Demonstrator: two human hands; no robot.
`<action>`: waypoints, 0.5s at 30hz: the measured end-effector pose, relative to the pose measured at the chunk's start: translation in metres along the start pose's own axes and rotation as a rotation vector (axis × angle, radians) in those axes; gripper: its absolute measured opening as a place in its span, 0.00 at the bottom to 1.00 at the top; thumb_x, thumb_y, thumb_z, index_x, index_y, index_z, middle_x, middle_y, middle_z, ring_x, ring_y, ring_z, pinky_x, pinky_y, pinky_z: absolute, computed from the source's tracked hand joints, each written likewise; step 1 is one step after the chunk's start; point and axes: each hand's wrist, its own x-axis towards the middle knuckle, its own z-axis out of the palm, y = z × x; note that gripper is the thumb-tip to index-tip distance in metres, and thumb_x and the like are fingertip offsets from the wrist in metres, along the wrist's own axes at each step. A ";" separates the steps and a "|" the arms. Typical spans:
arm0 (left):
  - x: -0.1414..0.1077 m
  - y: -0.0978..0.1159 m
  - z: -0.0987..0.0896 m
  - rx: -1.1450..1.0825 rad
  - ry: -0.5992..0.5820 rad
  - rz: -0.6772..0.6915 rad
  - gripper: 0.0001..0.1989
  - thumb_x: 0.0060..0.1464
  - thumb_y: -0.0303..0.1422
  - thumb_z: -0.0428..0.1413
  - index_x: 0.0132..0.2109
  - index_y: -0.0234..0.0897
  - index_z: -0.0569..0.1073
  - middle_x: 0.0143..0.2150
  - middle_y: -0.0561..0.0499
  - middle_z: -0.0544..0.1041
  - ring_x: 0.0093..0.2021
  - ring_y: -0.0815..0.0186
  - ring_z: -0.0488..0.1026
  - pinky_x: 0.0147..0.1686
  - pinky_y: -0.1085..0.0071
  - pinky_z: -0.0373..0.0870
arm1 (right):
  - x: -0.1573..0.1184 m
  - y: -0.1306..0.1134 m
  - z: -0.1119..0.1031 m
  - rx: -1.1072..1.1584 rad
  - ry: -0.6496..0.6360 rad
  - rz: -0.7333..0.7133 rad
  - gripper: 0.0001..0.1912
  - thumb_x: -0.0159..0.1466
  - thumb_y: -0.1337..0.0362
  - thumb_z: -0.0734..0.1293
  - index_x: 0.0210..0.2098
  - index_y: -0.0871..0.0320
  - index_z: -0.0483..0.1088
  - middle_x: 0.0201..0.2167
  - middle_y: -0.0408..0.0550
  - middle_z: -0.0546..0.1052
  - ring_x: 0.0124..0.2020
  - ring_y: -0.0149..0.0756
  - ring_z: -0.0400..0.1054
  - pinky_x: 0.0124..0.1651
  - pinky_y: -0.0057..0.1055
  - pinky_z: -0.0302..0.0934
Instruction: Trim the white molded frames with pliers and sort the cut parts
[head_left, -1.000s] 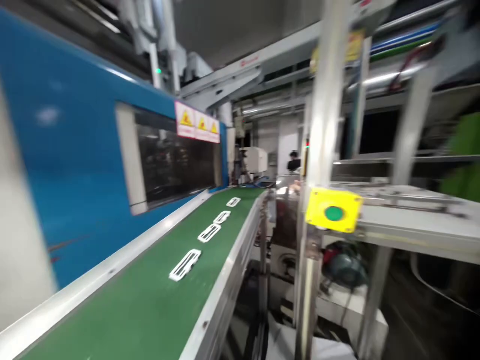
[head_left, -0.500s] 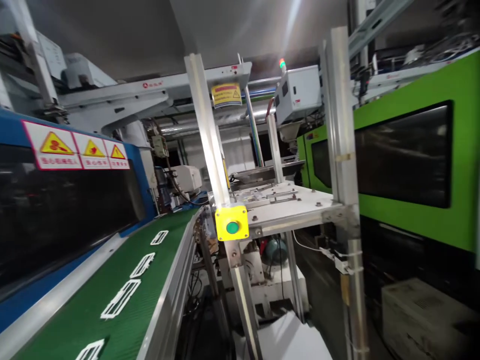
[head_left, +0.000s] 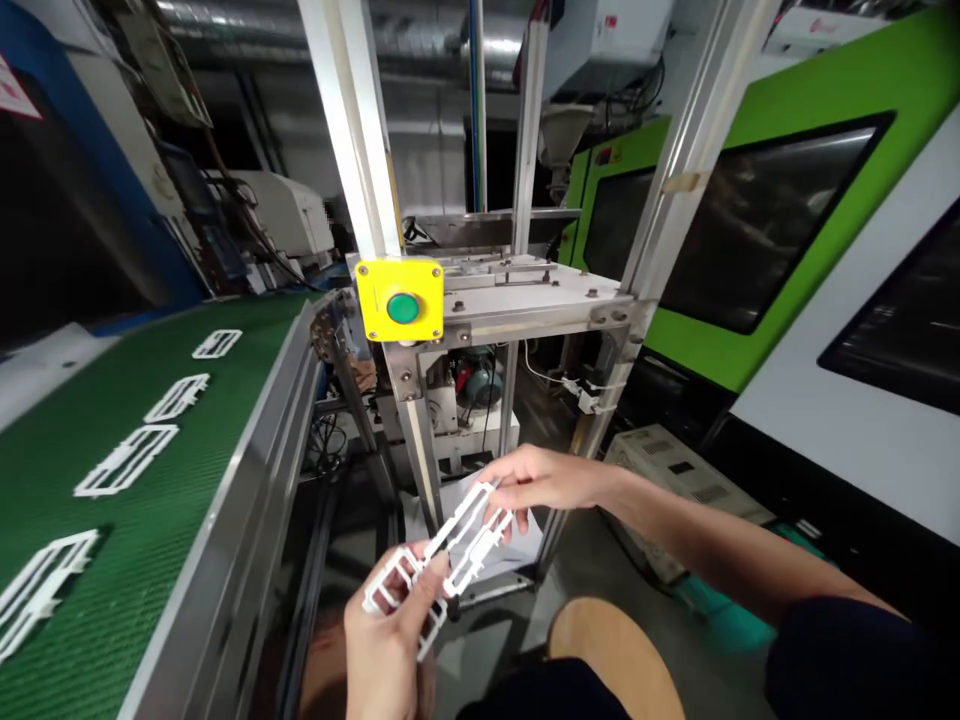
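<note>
Low in front of me, my left hand (head_left: 401, 625) is closed round a white plastic frame (head_left: 394, 580) with several rectangular openings, its thumb pressed on top. My right hand (head_left: 529, 485) grips the upper end of another white plastic frame (head_left: 469, 535), long and slotted, its fingers curled over the end. The two frames meet or overlap near my left thumb; whether they are joined I cannot tell. Both are held in the air above the floor, right of the conveyor.
A green conveyor belt (head_left: 180, 465) on the left carries several similar white frames (head_left: 127, 460). Ahead, a yellow box with a green button (head_left: 401, 300) is fixed to a metal post. A wooden stool (head_left: 615, 655) stands below me. A green machine (head_left: 795, 200) is on the right.
My view has tilted down and shifted right. Both hands have come into view, holding white plastic frames; no hands showed before. The frames on the belt appear closer.
</note>
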 end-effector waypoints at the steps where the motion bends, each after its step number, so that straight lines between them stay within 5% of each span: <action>1: 0.003 0.006 0.003 -0.031 -0.004 0.009 0.17 0.37 0.44 0.65 0.33 0.40 0.74 0.23 0.53 0.73 0.23 0.62 0.71 0.22 0.70 0.68 | -0.001 0.001 -0.001 0.001 0.019 0.004 0.18 0.62 0.59 0.63 0.49 0.62 0.67 0.36 0.51 0.75 0.32 0.29 0.71 0.31 0.22 0.64; 9: 0.002 0.024 0.021 -0.145 -0.015 0.016 0.18 0.36 0.40 0.66 0.33 0.33 0.74 0.21 0.52 0.72 0.21 0.64 0.69 0.21 0.71 0.68 | -0.002 -0.009 -0.007 -0.074 0.031 0.050 0.17 0.63 0.59 0.62 0.44 0.66 0.68 0.35 0.53 0.75 0.31 0.30 0.72 0.29 0.22 0.64; 12: 0.001 0.024 0.020 -0.208 -0.010 -0.005 0.20 0.35 0.42 0.66 0.32 0.31 0.74 0.21 0.51 0.72 0.20 0.65 0.69 0.19 0.72 0.67 | -0.018 -0.050 -0.018 -0.334 0.075 -0.043 0.16 0.63 0.60 0.61 0.43 0.66 0.69 0.34 0.53 0.76 0.32 0.30 0.72 0.31 0.25 0.66; 15: 0.006 0.015 0.014 -0.274 0.036 -0.090 0.19 0.35 0.44 0.66 0.28 0.32 0.73 0.18 0.51 0.72 0.18 0.65 0.69 0.17 0.73 0.65 | -0.040 -0.108 -0.038 -0.637 0.349 -0.315 0.15 0.64 0.60 0.61 0.43 0.64 0.69 0.37 0.52 0.76 0.33 0.30 0.71 0.32 0.24 0.67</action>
